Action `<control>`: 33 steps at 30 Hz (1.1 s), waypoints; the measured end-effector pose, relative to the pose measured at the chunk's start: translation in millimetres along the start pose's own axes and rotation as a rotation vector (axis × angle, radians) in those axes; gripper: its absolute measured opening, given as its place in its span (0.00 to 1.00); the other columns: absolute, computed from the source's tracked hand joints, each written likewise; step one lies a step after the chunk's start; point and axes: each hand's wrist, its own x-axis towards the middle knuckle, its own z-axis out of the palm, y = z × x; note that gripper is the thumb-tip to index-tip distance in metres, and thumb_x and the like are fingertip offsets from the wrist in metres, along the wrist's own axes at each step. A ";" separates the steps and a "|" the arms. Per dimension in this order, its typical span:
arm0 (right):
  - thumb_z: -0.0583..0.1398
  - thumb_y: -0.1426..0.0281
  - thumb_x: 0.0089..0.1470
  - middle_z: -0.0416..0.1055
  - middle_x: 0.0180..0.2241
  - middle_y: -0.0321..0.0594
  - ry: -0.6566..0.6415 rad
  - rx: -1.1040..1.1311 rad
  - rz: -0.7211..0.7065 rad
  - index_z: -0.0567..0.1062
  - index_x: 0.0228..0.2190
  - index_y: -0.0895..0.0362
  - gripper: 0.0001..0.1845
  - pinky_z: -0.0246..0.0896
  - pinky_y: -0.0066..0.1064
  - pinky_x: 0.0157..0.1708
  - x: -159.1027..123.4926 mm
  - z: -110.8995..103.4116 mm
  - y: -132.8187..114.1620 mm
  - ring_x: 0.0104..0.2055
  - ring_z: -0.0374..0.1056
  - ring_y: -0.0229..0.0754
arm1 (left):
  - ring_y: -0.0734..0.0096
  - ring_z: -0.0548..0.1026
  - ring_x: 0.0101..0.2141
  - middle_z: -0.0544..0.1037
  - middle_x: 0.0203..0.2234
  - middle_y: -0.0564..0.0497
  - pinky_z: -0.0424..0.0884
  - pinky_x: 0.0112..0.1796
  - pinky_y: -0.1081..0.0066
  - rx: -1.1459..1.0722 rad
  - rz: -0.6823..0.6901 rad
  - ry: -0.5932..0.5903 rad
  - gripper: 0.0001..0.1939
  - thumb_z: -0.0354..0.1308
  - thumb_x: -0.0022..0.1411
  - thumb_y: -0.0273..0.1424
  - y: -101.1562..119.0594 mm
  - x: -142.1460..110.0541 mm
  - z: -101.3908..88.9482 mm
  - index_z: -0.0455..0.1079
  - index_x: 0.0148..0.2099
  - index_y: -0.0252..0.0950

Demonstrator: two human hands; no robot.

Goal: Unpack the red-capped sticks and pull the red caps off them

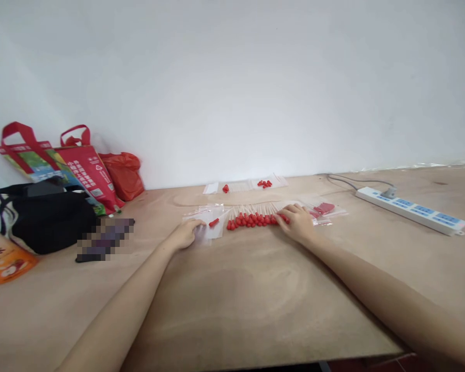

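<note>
My left hand [185, 233] rests at the near left edge of some clear zip bags [216, 213], its fingers curled onto the plastic. One small red piece [214, 222] lies on or inside these bags. Side by side to the right is a row of pale thin sticks with rounded red tips [251, 220], the tips toward me. At the row's right end, my right hand [296, 222] has its thumb and fingers closed around a red tip, partly hiding it. Just beyond that hand, another clear bag holds flat red pieces [324, 208].
Near the wall lie clear bags with red pieces [264, 184]. A white power strip [411, 211] with a plugged-in cable is on the right. On the left stand a red carrier bag [89, 173], a black bag [48, 217], an orange pouch [10, 261] and a blurred dark flat object [105, 240].
</note>
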 end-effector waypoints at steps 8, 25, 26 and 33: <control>0.50 0.61 0.50 0.72 0.31 0.44 -0.089 -0.004 0.501 0.75 0.29 0.57 0.17 0.54 0.32 0.35 -5.8 -19.3 63.1 0.36 0.65 0.44 | 0.58 0.68 0.43 0.73 0.37 0.46 0.63 0.43 0.63 0.067 -0.121 0.119 0.15 0.49 0.55 0.42 34.0 20.7 -1.3 0.70 0.33 0.37; 0.53 0.51 0.44 0.70 0.22 0.49 -0.451 0.024 0.669 0.69 0.13 0.58 0.24 0.57 0.32 0.28 -3.1 -25.4 80.0 0.30 0.68 0.48 | 0.65 0.69 0.40 0.73 0.35 0.49 0.63 0.41 0.68 -0.066 0.007 0.236 0.12 0.49 0.58 0.37 67.0 9.3 22.5 0.69 0.35 0.36; 0.55 0.53 0.43 0.68 0.19 0.46 -0.408 0.108 0.673 0.66 0.11 0.58 0.23 0.56 0.31 0.27 -3.5 -22.9 81.3 0.28 0.67 0.46 | 0.65 0.69 0.40 0.73 0.35 0.49 0.63 0.41 0.67 -0.068 0.012 0.244 0.12 0.49 0.58 0.37 66.9 7.7 23.5 0.69 0.36 0.36; 0.53 0.56 0.46 0.60 0.15 0.33 0.001 0.613 0.700 0.60 0.18 0.55 0.17 0.56 0.26 0.20 -3.3 -9.3 84.2 0.19 0.59 0.35 | 0.62 0.69 0.41 0.73 0.36 0.49 0.61 0.42 0.64 -0.047 0.038 0.290 0.11 0.49 0.58 0.37 68.0 5.1 25.8 0.69 0.36 0.37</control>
